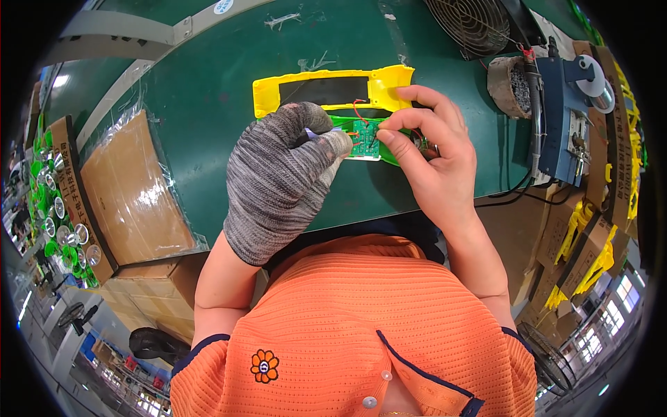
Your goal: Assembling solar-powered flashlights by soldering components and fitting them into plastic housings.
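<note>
A green circuit board point(364, 141) with a red wire point(357, 107) and small soldered parts lies in a green plastic shell point(390, 154). My left hand point(281, 167), in a grey knitted glove with darker fingertips, closes round the shell's left end, its thumb against the board. A pale bluish piece shows beside its fingers. Bare, my right hand point(438, 147) pinches thumb and forefinger at the board's right edge; what lies between the tips is too small to name. Just beyond both hands is a yellow plastic frame point(389, 85) with a dark panel, touched or nearly touched by a right fingertip.
The green table point(208, 90) carries a plastic-wrapped cardboard sheet point(132, 184) at left. To the right stand a round fan point(471, 26), a pot of grey material point(509, 87) and a blue device with a spool point(566, 111). Boxes of green and yellow parts flank the table.
</note>
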`<control>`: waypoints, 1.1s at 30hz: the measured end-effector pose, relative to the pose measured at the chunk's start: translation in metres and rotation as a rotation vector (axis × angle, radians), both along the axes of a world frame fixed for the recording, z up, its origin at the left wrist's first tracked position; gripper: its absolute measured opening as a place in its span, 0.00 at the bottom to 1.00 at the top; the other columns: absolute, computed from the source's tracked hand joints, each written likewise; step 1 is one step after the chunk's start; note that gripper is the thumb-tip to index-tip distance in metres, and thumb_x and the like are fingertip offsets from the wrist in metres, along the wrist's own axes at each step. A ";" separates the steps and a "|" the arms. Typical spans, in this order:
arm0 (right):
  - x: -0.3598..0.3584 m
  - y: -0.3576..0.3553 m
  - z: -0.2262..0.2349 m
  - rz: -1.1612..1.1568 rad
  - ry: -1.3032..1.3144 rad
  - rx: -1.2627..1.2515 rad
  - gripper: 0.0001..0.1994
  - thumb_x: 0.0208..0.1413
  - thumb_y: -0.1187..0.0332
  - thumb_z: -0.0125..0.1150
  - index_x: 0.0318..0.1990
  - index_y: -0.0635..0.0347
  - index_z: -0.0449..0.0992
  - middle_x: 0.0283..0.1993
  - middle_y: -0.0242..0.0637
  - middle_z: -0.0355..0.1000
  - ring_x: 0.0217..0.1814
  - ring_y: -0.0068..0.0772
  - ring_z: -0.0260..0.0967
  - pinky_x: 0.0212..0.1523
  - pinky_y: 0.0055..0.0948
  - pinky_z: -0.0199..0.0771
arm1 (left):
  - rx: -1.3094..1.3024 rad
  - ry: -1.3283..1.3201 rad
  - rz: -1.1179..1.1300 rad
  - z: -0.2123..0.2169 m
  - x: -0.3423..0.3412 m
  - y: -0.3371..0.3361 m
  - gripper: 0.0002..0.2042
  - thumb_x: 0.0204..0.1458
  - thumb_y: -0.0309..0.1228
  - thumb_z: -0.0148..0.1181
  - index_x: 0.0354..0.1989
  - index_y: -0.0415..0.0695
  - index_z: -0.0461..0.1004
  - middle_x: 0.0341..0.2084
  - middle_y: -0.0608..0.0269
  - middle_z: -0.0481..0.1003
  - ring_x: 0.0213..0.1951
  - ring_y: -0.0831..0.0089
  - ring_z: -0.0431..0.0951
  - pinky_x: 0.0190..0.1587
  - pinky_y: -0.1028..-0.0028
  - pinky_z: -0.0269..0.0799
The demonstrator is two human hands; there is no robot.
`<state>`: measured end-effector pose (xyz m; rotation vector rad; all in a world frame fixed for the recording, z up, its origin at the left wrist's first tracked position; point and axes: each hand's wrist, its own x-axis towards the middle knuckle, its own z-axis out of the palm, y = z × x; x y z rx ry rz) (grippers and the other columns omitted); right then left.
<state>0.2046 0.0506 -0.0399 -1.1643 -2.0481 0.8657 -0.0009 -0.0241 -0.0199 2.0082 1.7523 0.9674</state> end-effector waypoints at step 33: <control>0.008 0.003 0.003 0.087 -0.005 -0.036 0.05 0.53 0.71 0.71 0.37 0.50 0.81 0.56 0.35 0.75 0.60 0.43 0.69 0.56 0.40 0.63 | -0.068 0.068 -0.003 0.017 0.001 0.011 0.08 0.53 0.27 0.69 0.41 0.49 0.84 0.36 0.58 0.78 0.32 0.57 0.81 0.34 0.64 0.77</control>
